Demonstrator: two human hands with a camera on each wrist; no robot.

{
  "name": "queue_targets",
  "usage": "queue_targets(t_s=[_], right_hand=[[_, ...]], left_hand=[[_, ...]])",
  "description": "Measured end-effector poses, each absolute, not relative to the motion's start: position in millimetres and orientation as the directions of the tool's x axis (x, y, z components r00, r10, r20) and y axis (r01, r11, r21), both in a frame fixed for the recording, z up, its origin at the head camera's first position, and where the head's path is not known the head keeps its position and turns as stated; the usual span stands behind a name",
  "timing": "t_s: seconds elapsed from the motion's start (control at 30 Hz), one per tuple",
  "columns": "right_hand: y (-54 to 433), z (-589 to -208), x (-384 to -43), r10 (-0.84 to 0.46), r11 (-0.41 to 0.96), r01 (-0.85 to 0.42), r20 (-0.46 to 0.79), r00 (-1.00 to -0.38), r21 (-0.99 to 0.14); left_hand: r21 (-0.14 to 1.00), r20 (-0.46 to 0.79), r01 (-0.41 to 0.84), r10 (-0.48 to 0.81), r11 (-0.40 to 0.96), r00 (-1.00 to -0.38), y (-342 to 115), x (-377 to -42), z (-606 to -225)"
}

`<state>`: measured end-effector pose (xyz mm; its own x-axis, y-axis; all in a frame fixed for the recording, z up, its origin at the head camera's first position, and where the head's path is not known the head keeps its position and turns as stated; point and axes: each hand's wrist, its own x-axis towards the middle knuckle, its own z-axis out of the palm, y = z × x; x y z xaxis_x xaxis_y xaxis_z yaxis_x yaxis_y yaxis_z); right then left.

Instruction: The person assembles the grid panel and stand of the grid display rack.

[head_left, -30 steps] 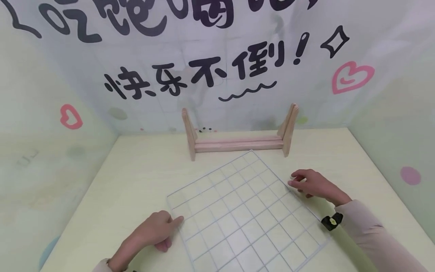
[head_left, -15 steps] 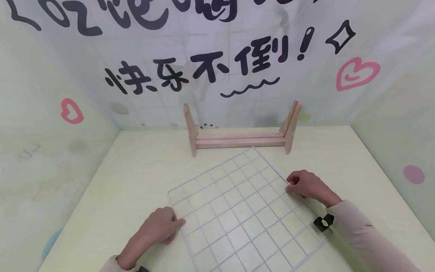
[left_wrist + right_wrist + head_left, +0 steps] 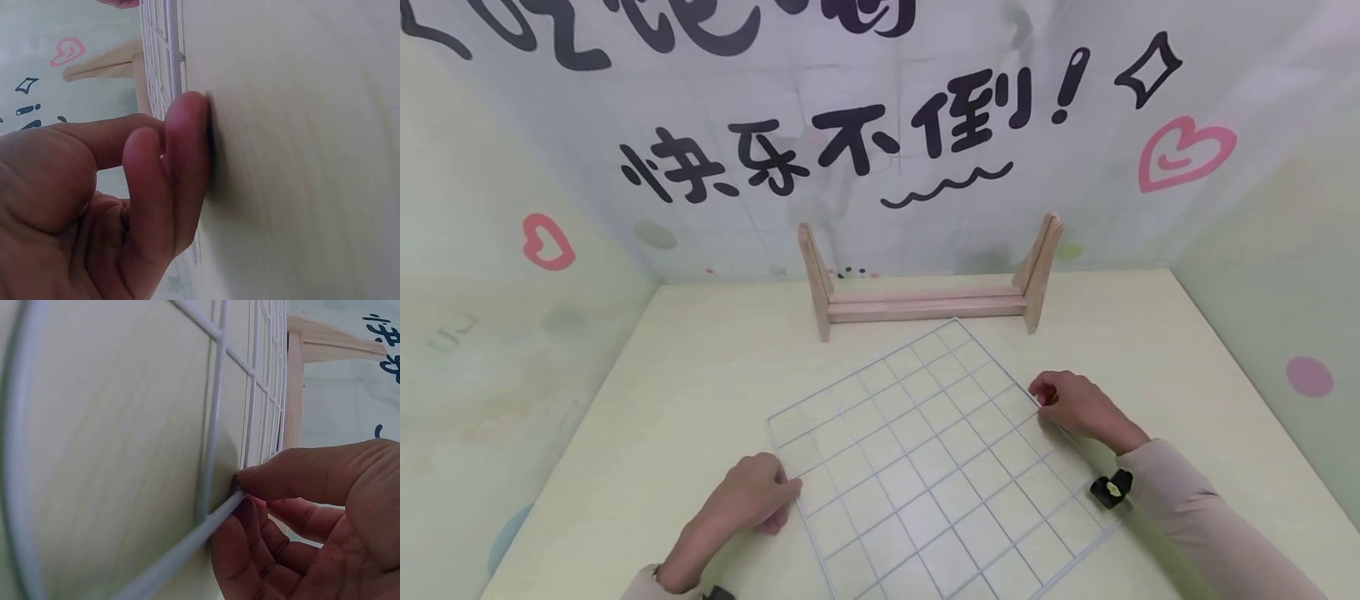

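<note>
A white wire grid panel (image 3: 908, 455) lies on the pale wooden table, turned askew, one corner pointing toward the back. At its left edge, my left hand (image 3: 748, 496) pinches the border wire between thumb and fingers. The left wrist view has these fingers (image 3: 187, 150) curled low against the tabletop beside the grid. My right hand (image 3: 1078, 404) grips the opposite border wire. Up close in the right wrist view, the right thumb (image 3: 281, 478) lies over that wire with fingertips beneath it. The panel's near end runs out of the head view.
A wooden stand (image 3: 925, 311) with two upright ends and a low crossbar is at the back, just behind the grid's far corner. A printed cloth wall (image 3: 715, 242) encloses the table at the back and sides. A black device (image 3: 1110, 489) sits on the right wrist.
My right hand has moved in from beside the grid and taken hold of its right border wire. My left hand stays at the left edge. The head view has shifted slightly.
</note>
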<state>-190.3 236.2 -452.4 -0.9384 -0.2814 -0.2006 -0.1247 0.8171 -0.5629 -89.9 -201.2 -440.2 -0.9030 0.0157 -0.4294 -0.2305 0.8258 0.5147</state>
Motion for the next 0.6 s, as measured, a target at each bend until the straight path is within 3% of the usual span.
queue_targets(t_s=[0.2, 0.47, 0.6], right_hand=[[236.3, -452.7, -186.9, -0.303, 0.776, -0.13, -0.183, -0.935, -0.617], [239.3, -453.7, -186.8, -0.34, 0.693, -0.109, -0.189, -0.921, -0.712], [240.2, -453.8, -184.6, -0.347, 0.602, -0.025, -0.233, -0.909, -0.798]], left_hand=[[0.561, -0.428, -0.24, 0.03, 0.792, -0.903, -204.4, -88.5, -442.4], [0.553, -0.316, -0.178, 0.008, 0.814, -0.949, -204.5, -90.6, -442.5], [0.661, -0.339, -0.233, 0.006, 0.713, -0.941, -206.4, -96.2, -448.1]])
